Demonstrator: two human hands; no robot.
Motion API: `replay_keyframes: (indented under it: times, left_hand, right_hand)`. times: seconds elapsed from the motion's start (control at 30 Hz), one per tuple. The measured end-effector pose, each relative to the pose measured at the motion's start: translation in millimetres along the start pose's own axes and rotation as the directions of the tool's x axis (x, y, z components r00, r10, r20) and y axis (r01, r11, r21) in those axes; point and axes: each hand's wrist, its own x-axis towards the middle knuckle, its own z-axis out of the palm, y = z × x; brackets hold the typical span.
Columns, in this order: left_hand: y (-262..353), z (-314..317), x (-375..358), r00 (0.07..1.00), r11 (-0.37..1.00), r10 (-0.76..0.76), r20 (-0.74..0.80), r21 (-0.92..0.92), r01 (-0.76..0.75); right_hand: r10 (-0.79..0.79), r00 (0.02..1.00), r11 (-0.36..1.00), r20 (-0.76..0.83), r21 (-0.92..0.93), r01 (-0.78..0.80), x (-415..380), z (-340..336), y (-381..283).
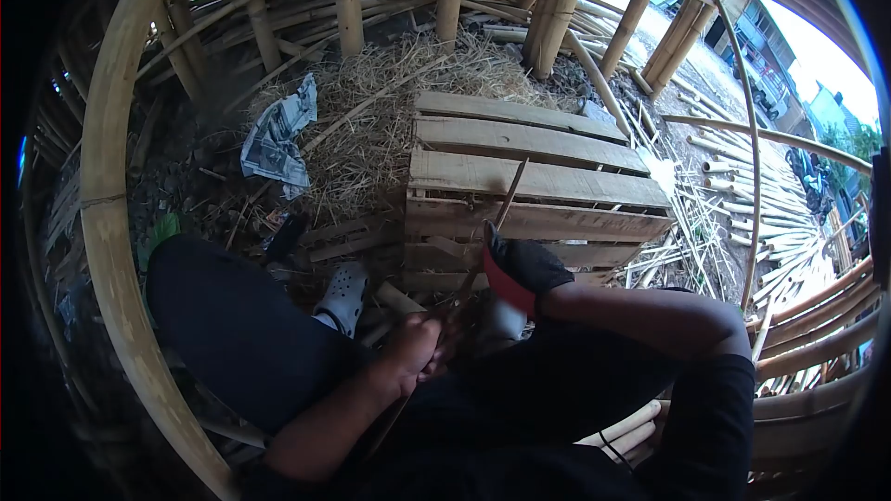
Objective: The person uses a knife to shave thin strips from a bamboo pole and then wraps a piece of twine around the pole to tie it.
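My left hand (415,351) is closed round a long thin bamboo strip (508,201), low in front of my body. The strip runs slanting from my lap up and away, its far tip over the wooden crate (529,170). Further along it, my right hand (527,269), in a black and red glove, pinches the strip with bent fingers. Between the hands, the details around the strip are dark and blurred.
A curved bamboo pole (107,195) rises at the left. Crumpled newspaper (281,139) lies on straw (362,130) beside the crate. A grey clog (345,297) shows between my knees. Cut bamboo poles (770,223) lie outside at the right, beyond upright posts (557,14).
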Motion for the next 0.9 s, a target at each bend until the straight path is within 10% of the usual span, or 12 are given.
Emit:
replay_keyframes:
  times: [0.17,0.4,0.63,0.9]
  left_hand:
    - [14.5,4.9,-4.9,0.996,0.994,0.09,0.014,-0.062,-0.089]
    - [9.1,10.1,-1.1,0.981,0.983,0.158,-0.111,0.112,-0.145]
    - [11.3,10.5,-6.5,0.984,0.977,0.17,-0.058,0.141,-0.16]
    - [13.3,12.6,-14.2,0.979,0.967,0.202,0.032,0.152,-0.205]
  right_hand:
    - [-0.058,0.986,0.972,-0.156,0.217,0.092,-6.9,-10.9,-8.5]
    - [0.039,0.995,0.979,0.087,0.198,-0.055,3.3,-22.1,0.3]
    - [0.031,0.952,0.559,0.306,0.784,-0.27,10.3,-9.3,7.9]
    - [-0.092,0.766,0.362,0.636,0.738,-0.569,0.0,-28.1,9.1]
